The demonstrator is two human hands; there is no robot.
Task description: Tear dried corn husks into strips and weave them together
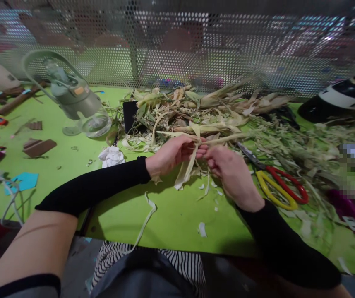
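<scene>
My left hand (176, 155) is closed, its thumb and fingers pinching a pale dried corn husk (185, 173) whose wide end hangs down toward the table. Other husk strips cross at its fingertips, and one sticks out to the right. My right hand (231, 171) is a closed fist beside it, thumb against the curled fingers, gripping the same husk work; its exact hold is partly hidden. Just right of that hand lie scissors (281, 186) with one red and one yellow handle loop. Behind both hands spreads a heap of dried husks (193, 109).
A green-grey bottle (80, 97) and crumpled white tissue (111, 156) stand left on the green table (177, 219). A black phone-like slab (130, 117) lies by the heap. A perforated metal screen (171, 49) closes the back. A dark bottle (335, 99) lies right, near a purple tool (353, 213).
</scene>
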